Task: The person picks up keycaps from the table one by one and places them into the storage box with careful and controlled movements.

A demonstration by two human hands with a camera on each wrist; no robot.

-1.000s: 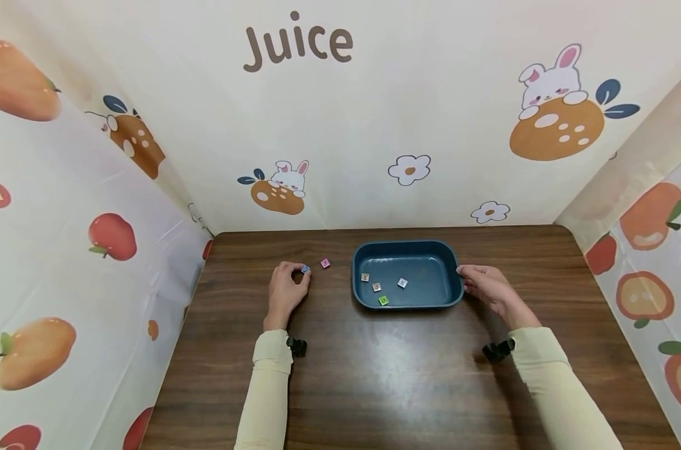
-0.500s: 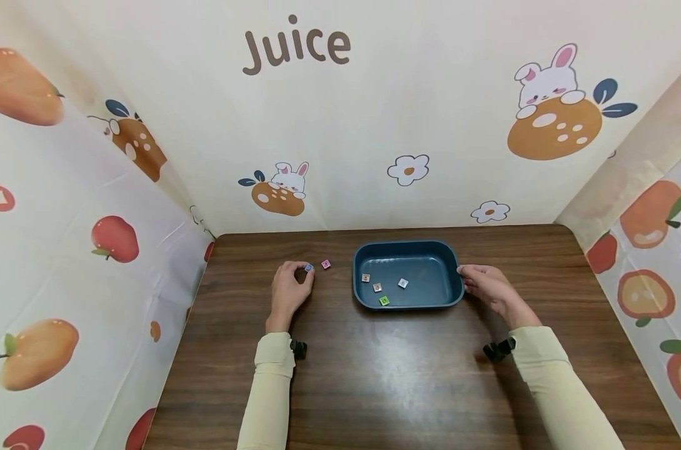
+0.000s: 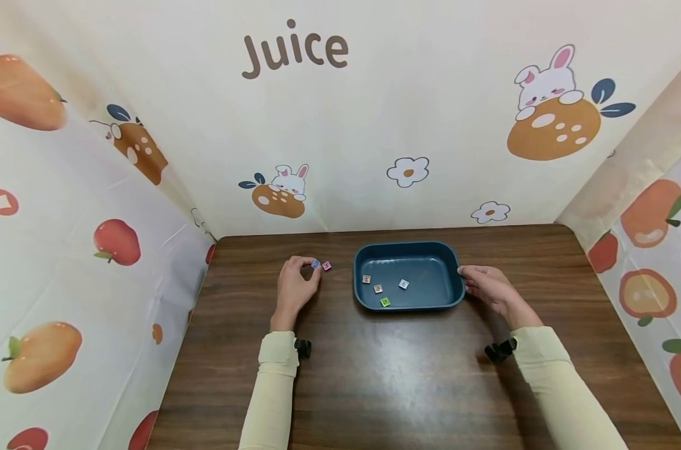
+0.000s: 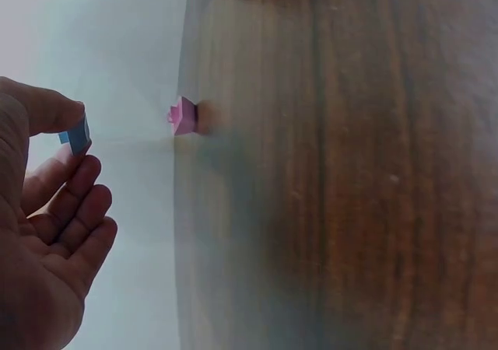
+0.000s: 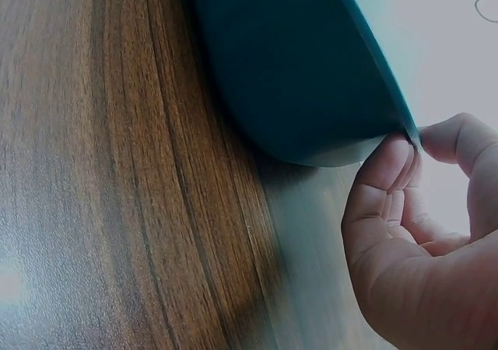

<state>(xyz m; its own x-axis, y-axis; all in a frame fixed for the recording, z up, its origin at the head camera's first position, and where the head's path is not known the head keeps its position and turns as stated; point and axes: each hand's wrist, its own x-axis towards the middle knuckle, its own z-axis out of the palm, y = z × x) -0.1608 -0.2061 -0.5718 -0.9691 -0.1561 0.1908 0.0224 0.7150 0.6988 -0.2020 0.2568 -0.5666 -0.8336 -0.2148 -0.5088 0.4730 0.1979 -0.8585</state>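
Observation:
My left hand (image 3: 297,289) pinches a small blue block (image 3: 315,264) between thumb and forefinger, at the left of the table; the other fingers curl loosely in the left wrist view. A small pink block (image 3: 327,265), with a knob on one face (image 4: 184,117), sits on the wood just right of the blue one. My right hand (image 3: 491,290) grips the right-end rim of a dark teal tray (image 3: 433,278), thumb on one side and fingers on the other. Inside lie several small blocks: two tan ones (image 3: 366,279), a green one (image 3: 385,302) and a white one (image 3: 403,284).
The brown wooden table (image 3: 397,381) backs onto a pale printed curtain (image 3: 352,125) with fruit, rabbit and flower drawings. Similar curtains hang at the left and right sides. Each wrist wears a small black camera (image 3: 303,349).
My left hand has moved right and slightly away from me with the blue block, closing in on the pink block. The right hand keeps its grip on the tray, which stays in place.

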